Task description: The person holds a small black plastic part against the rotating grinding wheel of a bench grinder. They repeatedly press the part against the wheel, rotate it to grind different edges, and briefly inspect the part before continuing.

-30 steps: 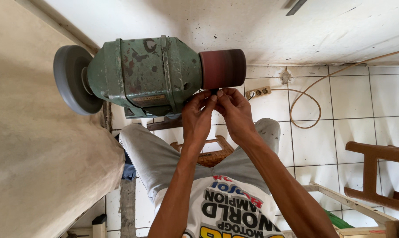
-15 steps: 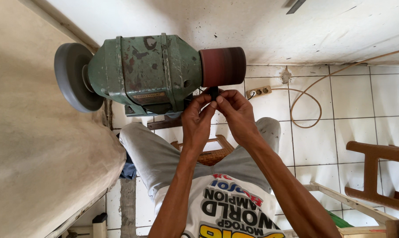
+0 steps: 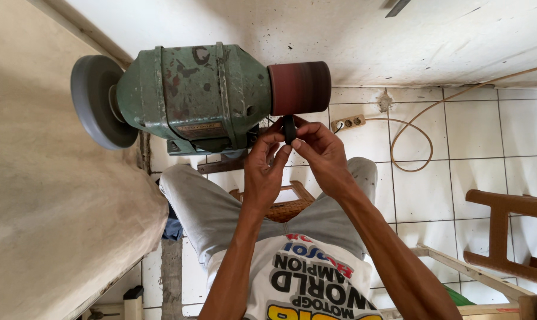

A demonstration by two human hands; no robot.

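A green bench grinder (image 3: 191,98) carries a grey wheel (image 3: 93,101) on its left end and a dark red sanding drum (image 3: 299,88) on its right end. Just under the drum, my left hand (image 3: 267,166) and my right hand (image 3: 319,151) pinch a small dark ring-shaped piece (image 3: 288,128) between their fingertips. The piece touches or nearly touches the drum's lower edge. My arms reach up from my grey-trousered lap.
A beige padded surface (image 3: 43,195) fills the left side. A power strip (image 3: 348,122) with a looping cable (image 3: 411,142) lies on the white tiled floor. A brown wooden chair frame (image 3: 505,231) stands at the right. A woven stool (image 3: 286,204) is under me.
Both hands have kept the small dark piece under the drum, turning it slightly; the piece now shows more clearly between the fingertips. The view has shifted a little.
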